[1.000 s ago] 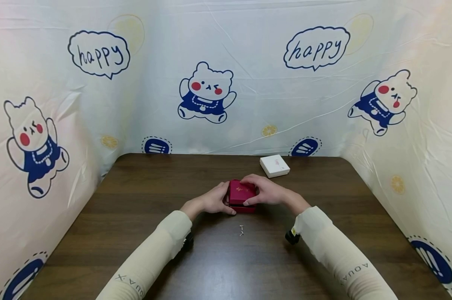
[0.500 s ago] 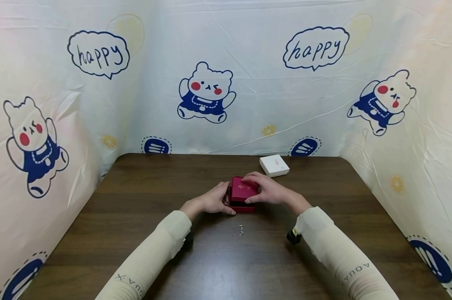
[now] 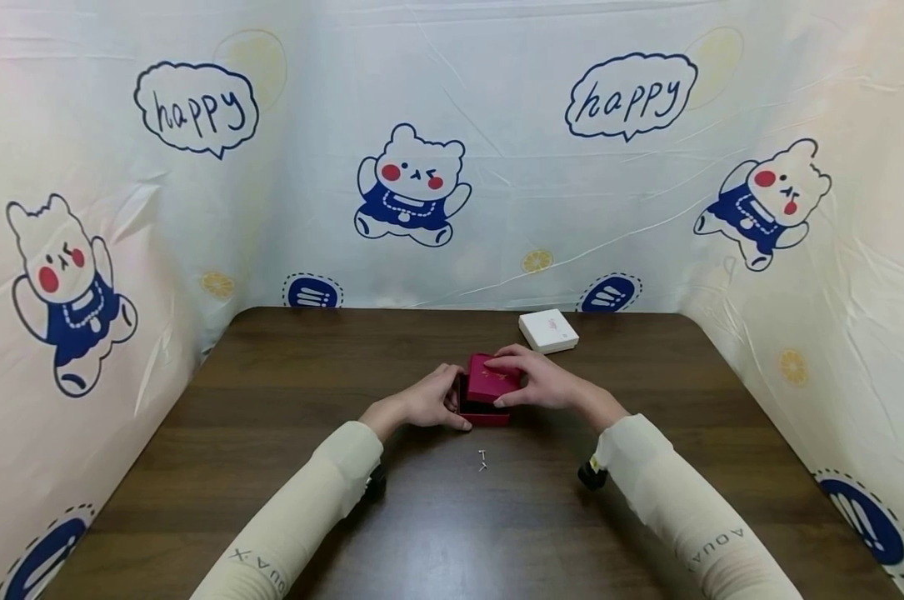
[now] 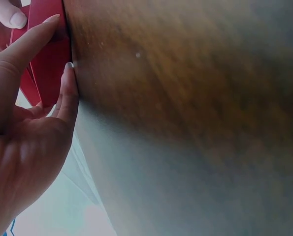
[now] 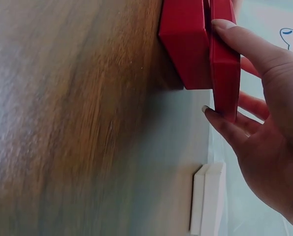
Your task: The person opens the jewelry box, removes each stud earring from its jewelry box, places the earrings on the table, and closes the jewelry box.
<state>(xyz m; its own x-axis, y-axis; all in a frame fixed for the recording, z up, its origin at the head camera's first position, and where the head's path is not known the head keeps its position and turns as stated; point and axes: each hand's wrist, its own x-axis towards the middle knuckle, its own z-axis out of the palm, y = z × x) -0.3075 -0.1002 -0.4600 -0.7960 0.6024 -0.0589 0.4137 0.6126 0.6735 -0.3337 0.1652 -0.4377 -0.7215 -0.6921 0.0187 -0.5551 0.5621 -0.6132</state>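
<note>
A small red gift box stands mid-table, its base [image 3: 486, 419] on the wood and its lid [image 3: 489, 382] lifted off and shifted right. My left hand [image 3: 427, 398] grips the base, thumb on the near side and fingers around the left. In the left wrist view the thumb presses the red wall of the base [image 4: 48, 73]. My right hand [image 3: 536, 380] pinches the lid between thumb and fingers. The right wrist view shows the lid [image 5: 226, 69] slightly apart from the base [image 5: 188, 46]. The dark inside of the base shows under the lid in the head view.
Two tiny silvery pieces, too small to identify, lie as a small cluster [image 3: 483, 460] in front of the red box. A closed white box [image 3: 548, 331] rests near the table's back edge, right of centre. Printed white curtains [image 3: 489, 167] surround the brown table [image 3: 332, 350].
My right hand has raised the lid and moved it a little to the right, so more of the base's dark inside shows. The left hand has stayed in place on the base.
</note>
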